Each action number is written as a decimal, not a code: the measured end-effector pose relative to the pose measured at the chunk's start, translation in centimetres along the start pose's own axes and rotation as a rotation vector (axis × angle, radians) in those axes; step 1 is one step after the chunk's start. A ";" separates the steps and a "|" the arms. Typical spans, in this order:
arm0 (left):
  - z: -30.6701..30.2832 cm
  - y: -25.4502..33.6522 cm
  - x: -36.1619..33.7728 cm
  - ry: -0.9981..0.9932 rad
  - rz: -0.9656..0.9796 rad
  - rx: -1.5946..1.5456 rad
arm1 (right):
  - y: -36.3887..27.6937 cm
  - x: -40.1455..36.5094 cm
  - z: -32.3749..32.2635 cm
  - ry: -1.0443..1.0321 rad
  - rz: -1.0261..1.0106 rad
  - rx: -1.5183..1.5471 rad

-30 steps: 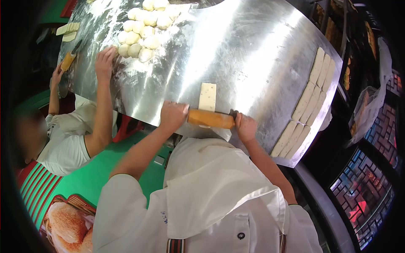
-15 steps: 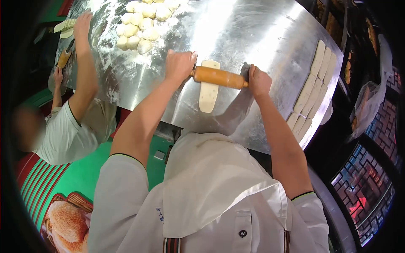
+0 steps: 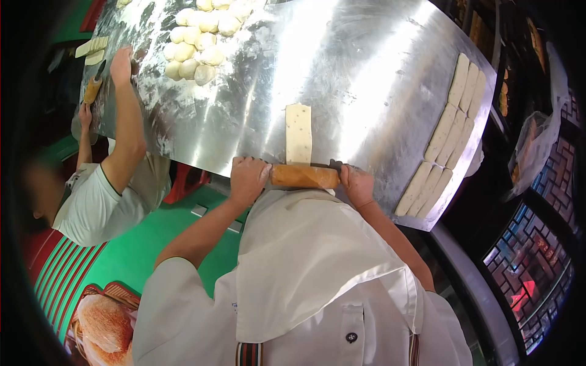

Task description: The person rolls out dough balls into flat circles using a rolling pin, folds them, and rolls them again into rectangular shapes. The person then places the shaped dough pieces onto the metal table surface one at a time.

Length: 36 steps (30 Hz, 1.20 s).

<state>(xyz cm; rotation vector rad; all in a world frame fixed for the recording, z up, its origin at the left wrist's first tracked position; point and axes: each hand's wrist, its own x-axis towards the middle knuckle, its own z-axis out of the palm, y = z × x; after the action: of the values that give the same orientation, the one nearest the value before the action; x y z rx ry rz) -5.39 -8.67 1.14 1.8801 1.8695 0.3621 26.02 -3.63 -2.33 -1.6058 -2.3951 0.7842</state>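
Note:
A wooden rolling pin [image 3: 304, 176] lies crosswise at the near edge of the metal table, close to my apron. My left hand [image 3: 249, 179] is closed around its left handle. Around the right handle, my right hand [image 3: 358, 183] is closed too. From under the pin a pale, speckled strip of dough [image 3: 298, 133] stretches away up the table. The strip's near end is mostly hidden by the pin.
Flat dough strips [image 3: 445, 135] lie in rows along the right edge of the metal table [image 3: 366, 97]. Several dough balls [image 3: 204, 41] sit at the far left on floured metal. To my left a co-worker [image 3: 110, 195] holds another rolling pin [image 3: 92, 90].
Both my hands have drawn the rolling pin toward me, from the strip's upper part to its near end. The strip now looks longer toward me. The co-worker's upper hand moved slightly nearer.

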 end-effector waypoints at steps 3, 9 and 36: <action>0.4 -1.5 3.9 -0.006 -0.007 0.041 | 0.5 4.3 0.0 -0.003 0.044 -0.142; -0.9 -3.5 17.4 0.125 -0.101 0.186 | 2.5 18.2 -2.3 0.040 0.121 -0.328; 0.5 -0.3 -1.3 0.165 -0.215 -0.106 | 1.5 0.6 0.0 -0.136 0.034 -0.124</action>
<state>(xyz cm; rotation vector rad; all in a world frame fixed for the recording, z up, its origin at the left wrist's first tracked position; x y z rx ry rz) -5.46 -10.06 0.73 1.6029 2.0935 0.5465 27.00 -2.70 -3.12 -1.6941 -2.5637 0.7886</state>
